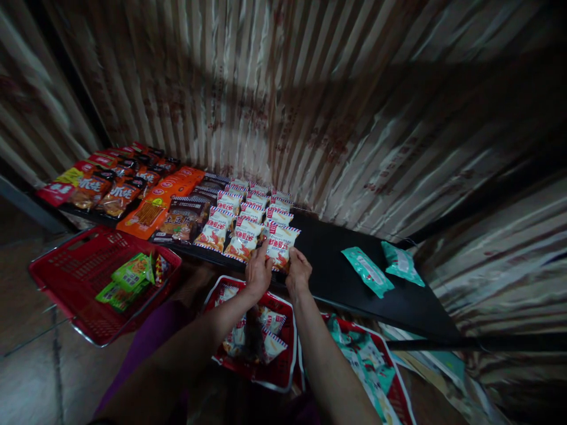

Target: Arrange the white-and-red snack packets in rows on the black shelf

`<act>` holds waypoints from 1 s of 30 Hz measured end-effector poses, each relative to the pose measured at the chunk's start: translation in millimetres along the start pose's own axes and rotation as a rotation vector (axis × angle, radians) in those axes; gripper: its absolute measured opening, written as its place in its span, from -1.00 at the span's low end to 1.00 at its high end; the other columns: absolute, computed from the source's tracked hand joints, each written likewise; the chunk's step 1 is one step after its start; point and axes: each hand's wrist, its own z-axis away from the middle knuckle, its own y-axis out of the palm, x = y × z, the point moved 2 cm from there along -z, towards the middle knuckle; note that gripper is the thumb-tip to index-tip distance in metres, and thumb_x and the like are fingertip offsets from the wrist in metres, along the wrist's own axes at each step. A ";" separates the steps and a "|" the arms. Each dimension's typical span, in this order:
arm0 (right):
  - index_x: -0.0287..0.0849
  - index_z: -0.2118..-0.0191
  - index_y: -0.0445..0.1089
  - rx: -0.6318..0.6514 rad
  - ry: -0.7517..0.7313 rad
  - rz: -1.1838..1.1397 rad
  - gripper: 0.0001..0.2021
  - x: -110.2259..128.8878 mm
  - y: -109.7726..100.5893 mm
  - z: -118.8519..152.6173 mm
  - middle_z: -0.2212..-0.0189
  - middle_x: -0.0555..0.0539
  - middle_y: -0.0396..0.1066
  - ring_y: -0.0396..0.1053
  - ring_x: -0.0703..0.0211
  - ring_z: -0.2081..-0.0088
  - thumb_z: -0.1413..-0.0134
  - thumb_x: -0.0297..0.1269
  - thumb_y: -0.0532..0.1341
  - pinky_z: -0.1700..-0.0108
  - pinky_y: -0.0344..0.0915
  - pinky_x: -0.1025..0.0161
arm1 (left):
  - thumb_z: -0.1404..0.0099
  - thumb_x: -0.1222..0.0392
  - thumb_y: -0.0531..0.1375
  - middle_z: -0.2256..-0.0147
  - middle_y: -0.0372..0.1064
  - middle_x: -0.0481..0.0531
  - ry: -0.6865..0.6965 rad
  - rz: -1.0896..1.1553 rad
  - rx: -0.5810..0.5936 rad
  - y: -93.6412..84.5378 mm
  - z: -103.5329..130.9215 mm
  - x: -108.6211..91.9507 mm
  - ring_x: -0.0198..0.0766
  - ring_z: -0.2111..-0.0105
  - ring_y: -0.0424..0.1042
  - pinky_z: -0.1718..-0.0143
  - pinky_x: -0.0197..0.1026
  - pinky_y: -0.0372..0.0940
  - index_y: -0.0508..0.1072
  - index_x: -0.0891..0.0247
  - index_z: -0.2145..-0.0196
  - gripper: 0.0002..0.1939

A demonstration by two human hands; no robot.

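Note:
At the front of a black shelf (319, 254), a white-and-orange snack bag (280, 243) stands tilted back between my two hands. My left hand (259, 270) grips its left edge with bent fingers. On its lower right edge, my right hand (298, 269) closes with the thumb in front. Matching bags (243, 236) stand in rows just to the left and behind. Below my wrists sits a red basket (290, 366) with more of these bags (272, 321) inside.
Left along the shelf lie dark snack packs (181, 218), orange packs (148, 206) and claw-snack bags (119, 195). Two teal packets (367, 271) lie on the right. A red basket (57, 265) holds green packets (130, 274); another (401, 395) holds teal packets. Corrugated sheeting (283, 106) backs the shelf.

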 end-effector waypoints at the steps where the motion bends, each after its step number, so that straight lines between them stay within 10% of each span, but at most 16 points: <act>1: -0.20 0.43 0.45 0.004 -0.007 0.006 -0.72 -1.8 0.4 -1.6 0.60 0.06 0.47 0.37 0.25 0.59 0.40 -0.22 0.39 0.51 0.36 0.29 | -0.23 0.29 0.06 0.05 0.34 0.17 0.019 -0.019 -0.002 0.7 -0.2 1.5 -0.11 0.06 0.33 0.05 -0.09 0.25 0.09 0.17 -0.22 -0.41; 30: -0.22 0.28 0.48 0.042 -0.207 0.227 -0.63 -27.5 7.9 -23.8 0.41 -0.05 0.51 0.42 0.15 0.34 0.25 -0.09 0.29 0.29 0.36 0.24 | -0.27 0.41 -0.04 -0.22 0.04 0.19 0.328 -0.118 -0.114 25.8 1.7 23.0 -0.08 -0.26 -0.08 -0.20 0.09 0.02 0.26 0.25 -0.09 -0.56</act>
